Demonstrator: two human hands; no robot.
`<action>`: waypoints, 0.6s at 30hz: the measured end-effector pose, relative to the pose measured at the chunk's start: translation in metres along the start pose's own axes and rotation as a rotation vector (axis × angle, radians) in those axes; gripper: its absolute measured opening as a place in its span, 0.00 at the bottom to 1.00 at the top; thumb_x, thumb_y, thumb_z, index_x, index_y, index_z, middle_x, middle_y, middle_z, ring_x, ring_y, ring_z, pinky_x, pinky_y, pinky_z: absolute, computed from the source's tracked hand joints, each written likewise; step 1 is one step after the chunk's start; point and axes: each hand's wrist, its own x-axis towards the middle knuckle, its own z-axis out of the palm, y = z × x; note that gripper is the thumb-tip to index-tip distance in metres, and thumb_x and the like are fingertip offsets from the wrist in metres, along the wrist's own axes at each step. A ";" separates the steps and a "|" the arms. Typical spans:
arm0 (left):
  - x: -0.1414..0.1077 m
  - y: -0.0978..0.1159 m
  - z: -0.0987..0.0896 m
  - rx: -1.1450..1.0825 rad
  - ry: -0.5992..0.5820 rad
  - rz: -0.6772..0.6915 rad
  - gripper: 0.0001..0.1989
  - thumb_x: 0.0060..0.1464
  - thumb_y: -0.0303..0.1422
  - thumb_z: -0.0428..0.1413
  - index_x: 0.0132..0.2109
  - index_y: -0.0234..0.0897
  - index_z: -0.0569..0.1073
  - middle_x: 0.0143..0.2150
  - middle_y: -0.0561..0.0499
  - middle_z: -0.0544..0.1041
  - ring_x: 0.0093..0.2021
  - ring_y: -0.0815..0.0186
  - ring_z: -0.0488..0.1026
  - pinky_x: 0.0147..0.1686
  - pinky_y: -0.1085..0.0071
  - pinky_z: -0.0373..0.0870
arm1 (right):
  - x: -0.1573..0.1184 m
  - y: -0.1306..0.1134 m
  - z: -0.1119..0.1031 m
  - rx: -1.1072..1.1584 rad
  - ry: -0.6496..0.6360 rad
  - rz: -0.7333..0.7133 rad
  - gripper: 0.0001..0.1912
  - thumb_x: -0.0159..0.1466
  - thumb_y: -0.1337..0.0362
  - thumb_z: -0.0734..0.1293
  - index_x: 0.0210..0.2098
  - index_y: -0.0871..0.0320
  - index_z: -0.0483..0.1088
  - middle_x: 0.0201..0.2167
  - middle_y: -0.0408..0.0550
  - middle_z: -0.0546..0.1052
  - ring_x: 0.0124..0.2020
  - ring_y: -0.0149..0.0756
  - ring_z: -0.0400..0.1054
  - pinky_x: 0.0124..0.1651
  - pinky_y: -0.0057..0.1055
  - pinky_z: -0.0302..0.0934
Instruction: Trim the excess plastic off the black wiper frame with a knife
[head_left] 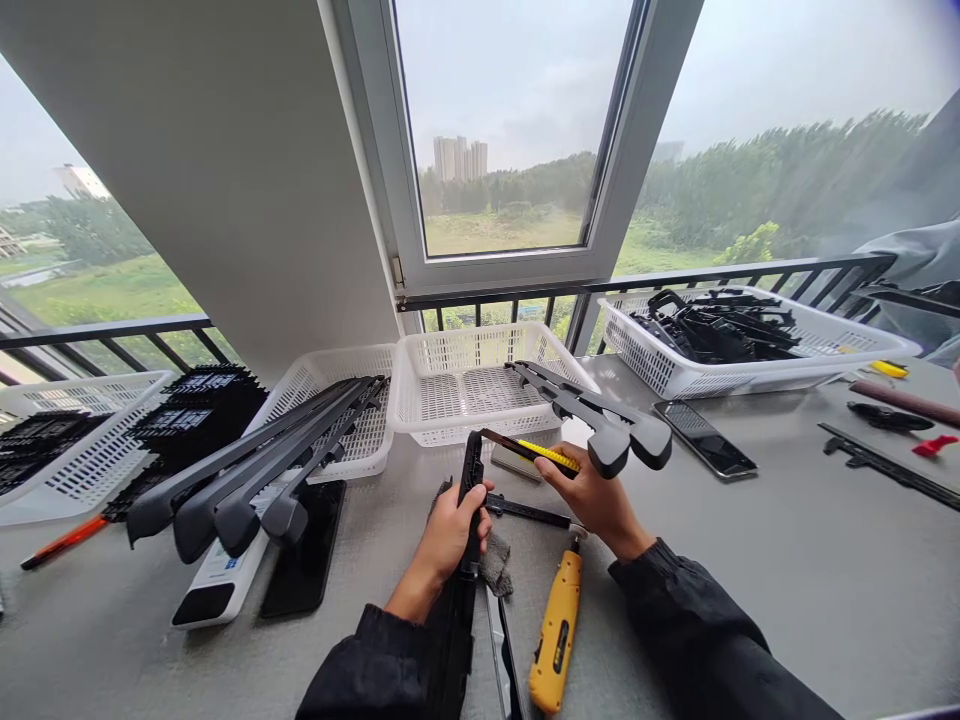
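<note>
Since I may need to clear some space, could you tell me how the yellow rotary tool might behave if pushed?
The yellow rotary tool would probably move as one stiff piece, as its casing looks hard. Its rounded body might roll a little if nudged sideways. It may feel rather heavy for its size, given the thick, motor-like barrel.

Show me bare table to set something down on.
The widest bare patch of tabletop lies between the right sleeve, the phone and the far-right caliper. A smaller one lies between the black tablet and the left hand. It is crowded around the yellow power tool and the cloth.
</note>
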 end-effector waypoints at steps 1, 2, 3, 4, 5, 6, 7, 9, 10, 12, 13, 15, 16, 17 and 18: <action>0.000 0.000 0.000 0.001 0.000 0.001 0.31 0.53 0.57 0.61 0.49 0.34 0.72 0.18 0.62 0.69 0.16 0.70 0.64 0.20 0.73 0.60 | 0.000 0.001 0.000 0.001 -0.003 0.000 0.21 0.70 0.44 0.66 0.33 0.55 0.77 0.28 0.45 0.77 0.32 0.41 0.70 0.39 0.35 0.60; 0.000 0.000 0.000 0.001 0.000 0.001 0.31 0.53 0.58 0.61 0.49 0.34 0.72 0.18 0.62 0.69 0.16 0.70 0.64 0.20 0.72 0.59 | 0.000 0.001 0.000 0.002 -0.007 -0.002 0.21 0.70 0.44 0.67 0.33 0.55 0.77 0.28 0.45 0.77 0.32 0.41 0.69 0.38 0.35 0.59; 0.000 0.000 0.000 0.001 -0.001 0.000 0.31 0.53 0.58 0.61 0.49 0.34 0.72 0.18 0.62 0.69 0.16 0.70 0.64 0.20 0.72 0.59 | 0.000 0.002 -0.001 0.004 -0.010 -0.003 0.21 0.70 0.44 0.67 0.33 0.55 0.77 0.28 0.45 0.77 0.32 0.41 0.69 0.38 0.35 0.59; 0.000 0.000 0.000 0.001 0.000 -0.001 0.31 0.53 0.58 0.61 0.49 0.34 0.72 0.18 0.62 0.69 0.16 0.70 0.64 0.20 0.72 0.59 | 0.001 0.002 -0.001 0.004 -0.011 -0.003 0.21 0.70 0.44 0.67 0.33 0.55 0.77 0.29 0.45 0.77 0.32 0.41 0.69 0.39 0.35 0.60; 0.000 0.000 0.000 0.000 0.000 -0.002 0.31 0.53 0.57 0.61 0.49 0.34 0.72 0.18 0.62 0.69 0.16 0.70 0.64 0.20 0.72 0.59 | 0.001 0.003 -0.001 0.004 -0.008 -0.002 0.21 0.70 0.44 0.67 0.34 0.55 0.77 0.29 0.45 0.77 0.33 0.41 0.70 0.39 0.36 0.60; 0.000 0.000 0.000 0.000 0.001 -0.003 0.31 0.53 0.57 0.61 0.49 0.34 0.72 0.18 0.62 0.69 0.16 0.70 0.64 0.20 0.72 0.59 | 0.001 0.003 -0.001 0.003 -0.003 0.000 0.21 0.70 0.44 0.67 0.34 0.55 0.77 0.29 0.45 0.78 0.33 0.41 0.70 0.40 0.36 0.60; 0.000 0.000 0.000 -0.001 0.001 -0.003 0.31 0.53 0.57 0.61 0.48 0.34 0.72 0.18 0.62 0.68 0.16 0.70 0.64 0.20 0.72 0.59 | 0.001 0.004 -0.002 0.003 0.002 0.001 0.21 0.70 0.44 0.67 0.34 0.55 0.77 0.30 0.46 0.78 0.34 0.42 0.70 0.41 0.36 0.61; 0.000 0.000 0.001 -0.004 0.001 -0.005 0.31 0.53 0.58 0.61 0.48 0.34 0.72 0.18 0.62 0.68 0.16 0.70 0.64 0.20 0.72 0.59 | 0.001 0.005 -0.002 0.004 0.003 0.001 0.22 0.70 0.44 0.67 0.34 0.55 0.77 0.30 0.46 0.78 0.34 0.42 0.71 0.41 0.36 0.61; 0.000 0.000 0.001 -0.006 0.000 -0.006 0.31 0.53 0.58 0.61 0.48 0.34 0.72 0.18 0.62 0.68 0.16 0.70 0.64 0.20 0.72 0.59 | 0.001 0.005 -0.003 0.005 -0.001 0.001 0.22 0.70 0.43 0.67 0.34 0.55 0.77 0.30 0.46 0.78 0.34 0.42 0.71 0.41 0.36 0.62; 0.000 0.000 0.001 -0.010 -0.001 -0.010 0.31 0.53 0.58 0.61 0.49 0.34 0.72 0.18 0.62 0.68 0.16 0.69 0.64 0.20 0.72 0.60 | 0.001 0.006 -0.003 0.004 -0.007 0.001 0.23 0.69 0.42 0.67 0.33 0.55 0.77 0.29 0.46 0.78 0.33 0.42 0.71 0.40 0.36 0.61; 0.000 0.000 0.001 -0.012 -0.002 -0.012 0.31 0.53 0.58 0.61 0.49 0.34 0.72 0.18 0.62 0.68 0.16 0.69 0.64 0.20 0.72 0.60 | 0.001 0.006 -0.003 0.003 -0.008 0.001 0.23 0.69 0.42 0.67 0.33 0.55 0.77 0.29 0.46 0.78 0.33 0.42 0.71 0.39 0.35 0.61; 0.000 0.000 0.001 -0.014 -0.002 -0.014 0.31 0.53 0.58 0.61 0.49 0.34 0.72 0.18 0.62 0.69 0.16 0.69 0.64 0.20 0.71 0.60 | 0.002 0.006 -0.004 0.002 -0.008 -0.002 0.23 0.70 0.42 0.66 0.33 0.54 0.77 0.29 0.46 0.77 0.33 0.42 0.71 0.39 0.35 0.61; 0.000 0.000 0.001 -0.015 -0.003 -0.015 0.31 0.53 0.57 0.61 0.49 0.34 0.72 0.18 0.62 0.69 0.16 0.69 0.64 0.20 0.71 0.60 | 0.002 0.006 -0.004 0.003 -0.010 -0.003 0.23 0.69 0.42 0.67 0.33 0.54 0.77 0.28 0.46 0.77 0.32 0.42 0.70 0.39 0.35 0.61; 0.000 0.000 0.001 -0.015 -0.004 -0.015 0.31 0.53 0.57 0.61 0.49 0.34 0.72 0.18 0.62 0.69 0.16 0.69 0.64 0.20 0.71 0.60 | 0.002 0.006 -0.004 0.003 -0.013 -0.004 0.23 0.69 0.42 0.67 0.33 0.54 0.77 0.28 0.45 0.77 0.32 0.41 0.70 0.38 0.35 0.61; 0.000 0.000 0.001 -0.015 -0.003 -0.015 0.31 0.53 0.57 0.61 0.49 0.34 0.72 0.18 0.61 0.69 0.16 0.69 0.65 0.20 0.71 0.60 | 0.002 0.006 -0.004 0.002 -0.014 -0.004 0.23 0.69 0.42 0.67 0.33 0.54 0.77 0.27 0.45 0.77 0.31 0.41 0.69 0.37 0.35 0.61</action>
